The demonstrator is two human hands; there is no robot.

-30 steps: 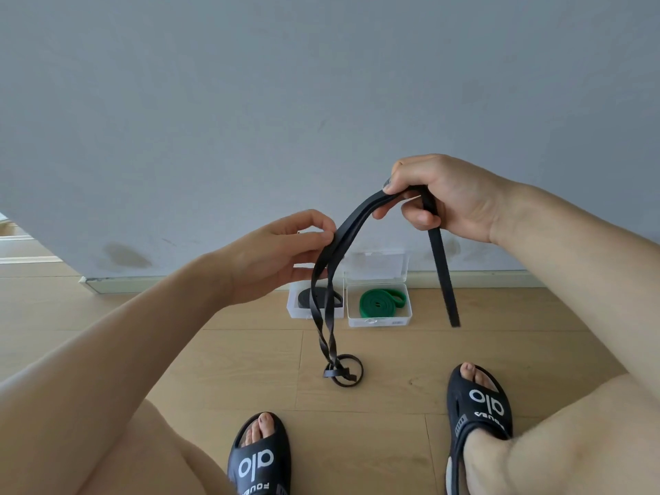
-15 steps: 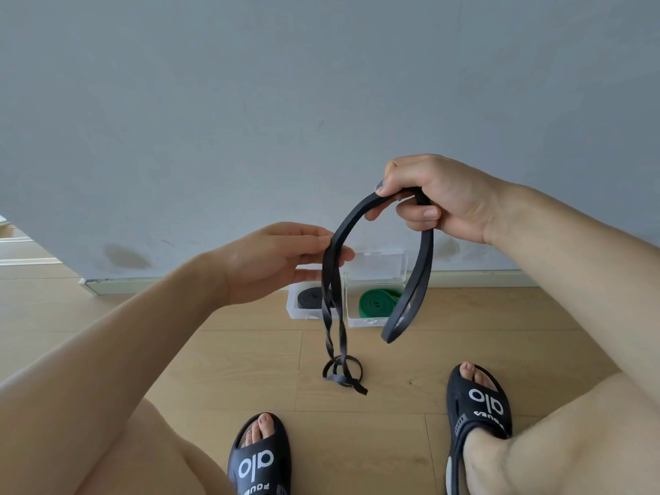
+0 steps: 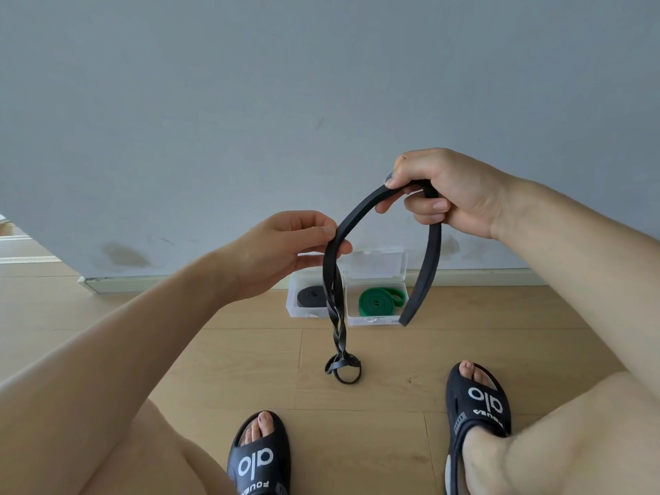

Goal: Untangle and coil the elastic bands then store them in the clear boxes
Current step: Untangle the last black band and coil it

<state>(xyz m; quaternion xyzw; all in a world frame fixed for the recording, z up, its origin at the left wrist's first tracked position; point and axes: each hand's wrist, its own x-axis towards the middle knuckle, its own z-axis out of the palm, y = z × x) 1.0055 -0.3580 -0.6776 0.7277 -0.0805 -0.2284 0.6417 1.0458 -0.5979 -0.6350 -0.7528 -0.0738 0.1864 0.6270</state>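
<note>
Right hand (image 3: 453, 194) grips the black band (image 3: 357, 216); its free end now hangs doubled. Left hand (image 3: 285, 251) pinches the twisted strands; the knot dangles over the floor (image 3: 143, 334). Untangling unfinished; boxes (image 3: 375, 280) along the wall.

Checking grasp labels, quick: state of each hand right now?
Left hand: closed, pinching the black elastic band above its twisted hanging part.
Right hand: closed, gripping the same band at the top of its arch.

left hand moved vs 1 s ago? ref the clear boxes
Yes. The left hand, pinching the black band, has dropped and shifted right: its fingertips now sit just above the left clear box.
</note>
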